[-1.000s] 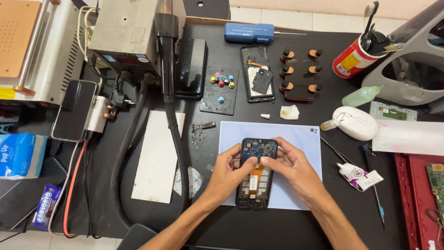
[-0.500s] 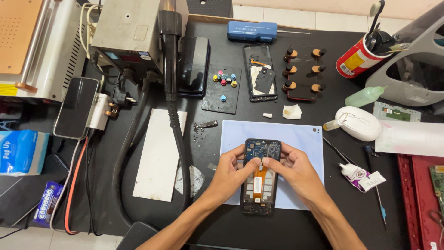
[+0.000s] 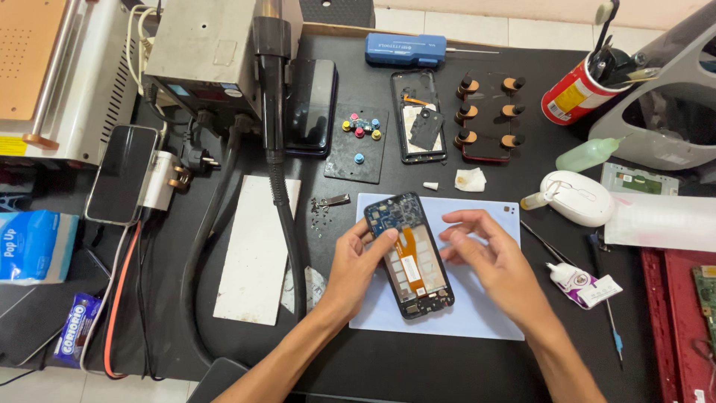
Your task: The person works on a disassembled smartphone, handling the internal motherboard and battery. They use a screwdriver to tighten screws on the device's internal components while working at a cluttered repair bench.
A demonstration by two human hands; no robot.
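Since a moment ago the right hand (image 3: 488, 257) has let go, fingers now spread just beside the phone (image 3: 409, 254), low centre of frame on the pale mat (image 3: 485, 313); left hand's (image 3: 356, 265) grip stays clamped on its edge.

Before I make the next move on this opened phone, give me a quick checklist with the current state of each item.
1. Opened phone lies over the light blue mat: ok.
2. Left hand has a grip on the phone's left edge, thumb on the frame: ok.
3. Right hand on the phone: not ok, its fingers hover beside the right edge, open.
4. Orange flex cable exposed and unobstructed: ok.
5. Cable connectors seated: cannot tell, too small.
6. Loose screws kept off the mat, to the phone's left: ok.
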